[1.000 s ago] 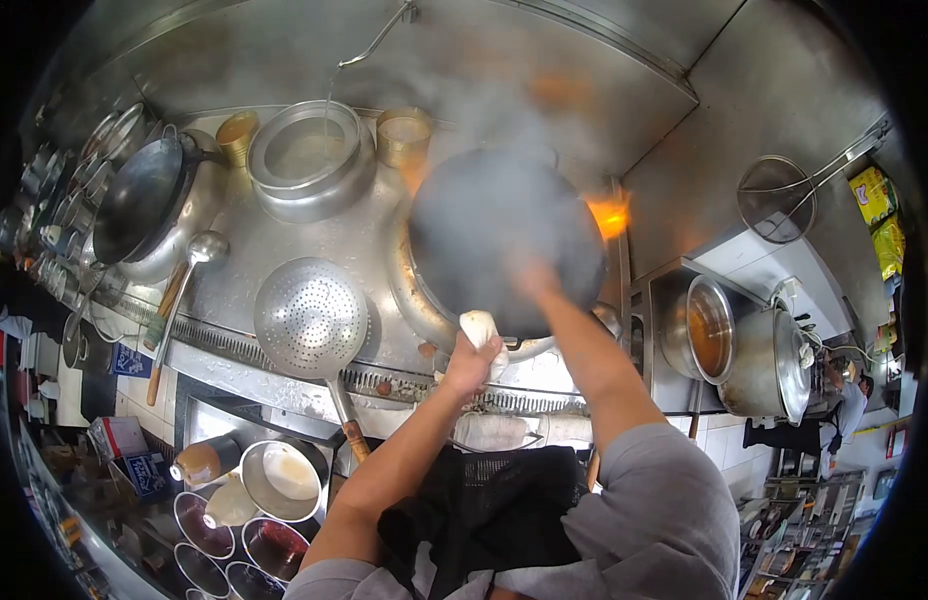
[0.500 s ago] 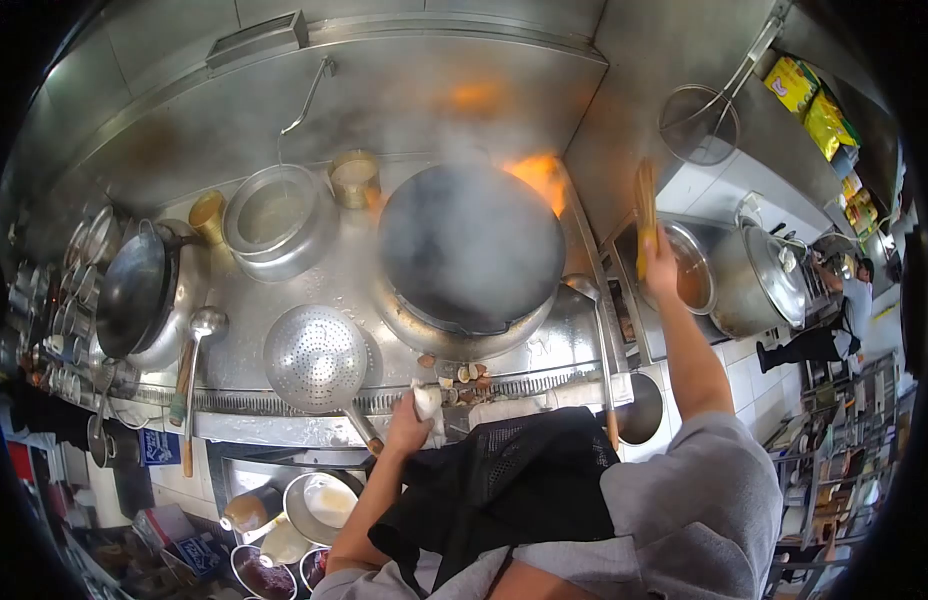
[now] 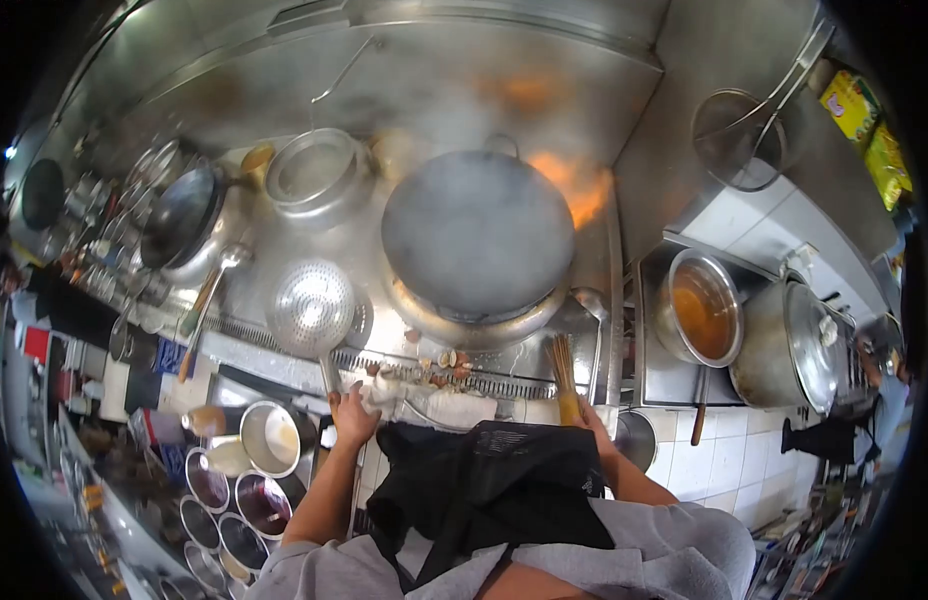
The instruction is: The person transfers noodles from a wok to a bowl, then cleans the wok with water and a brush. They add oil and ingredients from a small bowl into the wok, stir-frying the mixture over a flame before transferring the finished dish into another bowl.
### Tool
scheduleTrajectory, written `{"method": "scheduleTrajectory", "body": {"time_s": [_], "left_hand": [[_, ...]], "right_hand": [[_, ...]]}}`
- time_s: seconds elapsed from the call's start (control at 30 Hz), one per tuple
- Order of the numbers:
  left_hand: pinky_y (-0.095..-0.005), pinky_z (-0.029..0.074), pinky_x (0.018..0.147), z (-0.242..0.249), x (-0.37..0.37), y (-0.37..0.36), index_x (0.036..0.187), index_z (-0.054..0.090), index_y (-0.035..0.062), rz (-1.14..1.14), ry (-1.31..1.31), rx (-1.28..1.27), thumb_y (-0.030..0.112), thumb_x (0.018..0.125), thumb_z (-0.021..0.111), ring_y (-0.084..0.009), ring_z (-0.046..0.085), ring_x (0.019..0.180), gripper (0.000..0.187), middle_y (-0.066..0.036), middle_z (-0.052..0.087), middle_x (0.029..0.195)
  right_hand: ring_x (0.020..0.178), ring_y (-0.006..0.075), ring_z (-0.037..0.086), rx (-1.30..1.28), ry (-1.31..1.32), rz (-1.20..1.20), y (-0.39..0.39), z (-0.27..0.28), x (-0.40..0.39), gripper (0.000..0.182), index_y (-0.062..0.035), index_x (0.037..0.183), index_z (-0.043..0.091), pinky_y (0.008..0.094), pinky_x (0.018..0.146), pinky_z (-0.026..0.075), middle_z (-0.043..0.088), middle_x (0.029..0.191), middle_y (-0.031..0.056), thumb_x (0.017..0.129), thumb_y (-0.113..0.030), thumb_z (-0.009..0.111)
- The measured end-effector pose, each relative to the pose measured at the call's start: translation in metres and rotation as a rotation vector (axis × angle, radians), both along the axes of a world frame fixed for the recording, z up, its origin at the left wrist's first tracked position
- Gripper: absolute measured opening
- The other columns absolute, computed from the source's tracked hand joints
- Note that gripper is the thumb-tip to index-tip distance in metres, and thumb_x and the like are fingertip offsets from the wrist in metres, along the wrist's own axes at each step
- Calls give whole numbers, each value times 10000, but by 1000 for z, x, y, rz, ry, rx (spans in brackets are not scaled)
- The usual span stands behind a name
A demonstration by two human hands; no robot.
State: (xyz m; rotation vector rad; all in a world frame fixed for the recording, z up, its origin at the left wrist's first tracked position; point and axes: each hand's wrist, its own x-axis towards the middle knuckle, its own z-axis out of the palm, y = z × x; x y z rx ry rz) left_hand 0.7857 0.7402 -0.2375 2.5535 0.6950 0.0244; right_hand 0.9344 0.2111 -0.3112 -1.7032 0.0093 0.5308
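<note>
My right hand (image 3: 592, 418) is wrapped round the lower end of a bamboo wok brush (image 3: 563, 372), whose bristles point up beside the front edge of the stove. My left hand (image 3: 354, 416), fingers apart, is at the handle end of a large perforated skimmer (image 3: 311, 308) that lies on the steel stove top. Just right of that hand, a crumpled white cloth (image 3: 386, 388) rests on the front ledge. Beyond both hands sits a big dark wok (image 3: 478, 235), steaming, with orange flames (image 3: 576, 187) at its right rear.
A ladle (image 3: 590, 302) lies right of the wok. Eggshells (image 3: 454, 360) sit on the front drain. A pot of orange-brown liquid (image 3: 702, 308) and a lidded stockpot (image 3: 784, 345) stand at right. Several containers (image 3: 270, 440) are at lower left. Another person (image 3: 874, 410) stands far right.
My right hand has brought the brush down from the upper right to the stove's front edge. My left hand has let go of the white cloth and moved left to the skimmer handle.
</note>
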Motion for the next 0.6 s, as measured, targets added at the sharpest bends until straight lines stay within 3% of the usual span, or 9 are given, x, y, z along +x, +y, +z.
{"method": "scheduleTrajectory", "body": {"time_s": [0.07,0.13,0.17,0.3,0.4,0.47,0.5,0.53,0.6], "left_hand": [[-399,523,844,5,-24,-11,1341,469,52,125,42,-365,235,798,753,-297,700,854,639,-172,707,975],[-403,538,798,37,-47,-36,1323,491,52,140,210,-462,246,818,741,-303,699,880,596,-172,719,921],[-394,534,811,5,-74,-40,1299,518,59,151,188,-531,244,821,739,-297,703,875,558,-167,726,910],[-345,544,723,-47,-165,-70,1309,526,54,325,394,-660,233,819,734,-212,694,734,562,-139,732,841],[-350,552,709,-90,-252,-78,1184,630,12,753,575,-626,267,815,737,-240,691,694,462,-124,729,806],[-393,551,739,-133,-314,-56,1020,707,-9,47,808,-356,336,804,739,-273,696,737,409,-131,729,826],[-421,536,798,-112,-331,-69,926,746,30,678,682,-604,381,808,721,-288,694,839,371,-147,727,841],[-423,522,848,-77,-339,-80,1017,717,17,771,598,-574,318,808,717,-309,670,967,366,-182,720,955],[-430,498,930,-4,-361,-108,1237,567,-42,987,37,-550,240,780,712,-375,620,1090,557,-226,644,1202]], "right_hand": [[1006,183,605,46,125,78,-6,48,5,487,10,1434,416,324,909,480,653,1109,113,1034,-252,510],[938,149,600,-18,381,439,-42,40,19,434,-34,1356,511,282,886,476,659,1059,78,1030,-320,518],[869,152,627,6,-91,733,-66,12,16,447,-57,1271,567,272,718,521,672,1035,65,1007,-417,528],[851,158,628,0,339,614,-31,31,31,449,-59,1266,568,278,700,520,672,1019,66,1005,-422,527],[837,163,629,83,418,525,67,48,44,450,-61,1263,569,282,687,520,672,1007,66,1004,-426,527],[828,165,629,114,438,580,140,58,37,451,-62,1261,569,284,678,519,672,999,67,1002,-429,527],[824,167,629,121,446,614,169,60,29,452,-62,1260,569,286,673,519,672,995,67,1002,-430,526],[819,168,630,112,453,683,200,64,14,452,-63,1259,570,287,669,519,672,991,67,1001,-432,526],[810,171,630,91,459,804,248,67,-16,453,-63,1257,570,290,660,519,672,984,68,1000,-434,526]]}}
